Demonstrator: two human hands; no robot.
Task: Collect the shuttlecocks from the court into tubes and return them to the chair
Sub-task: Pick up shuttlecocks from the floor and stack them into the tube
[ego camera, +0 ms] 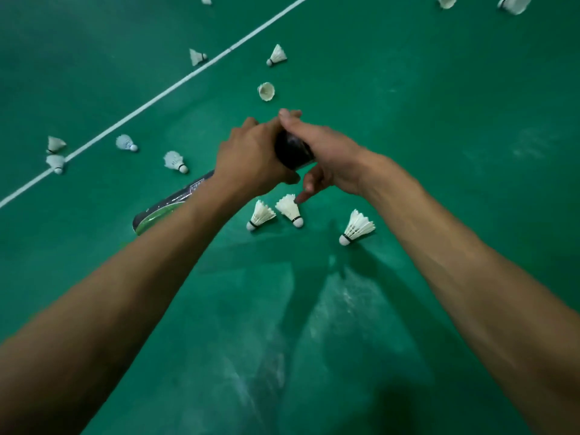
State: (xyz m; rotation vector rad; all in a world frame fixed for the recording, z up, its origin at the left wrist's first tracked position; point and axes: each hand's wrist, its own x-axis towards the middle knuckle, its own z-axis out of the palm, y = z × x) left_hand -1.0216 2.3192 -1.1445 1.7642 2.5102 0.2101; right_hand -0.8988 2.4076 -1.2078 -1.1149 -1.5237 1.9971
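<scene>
Green court floor (pixel 439 152), pale scuffs (pixel 345 302) in the near part. White line (pixel 157 95) runs diagonally across the left half. White shuttlecocks (pixel 289 210) lie scattered on their sides. Three sit close together mid-floor, four at left near the line, two of those just beside it. Three more lie farther out, and three at the far edge. Dark tube (pixel 163 207) with green print seems to lie on the floor, partly hidden.

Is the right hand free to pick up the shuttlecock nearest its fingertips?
Not quite: the right hand grips the tube at its end. Nothing lies between it and the shuttlecock, though, so releasing should do.
</scene>
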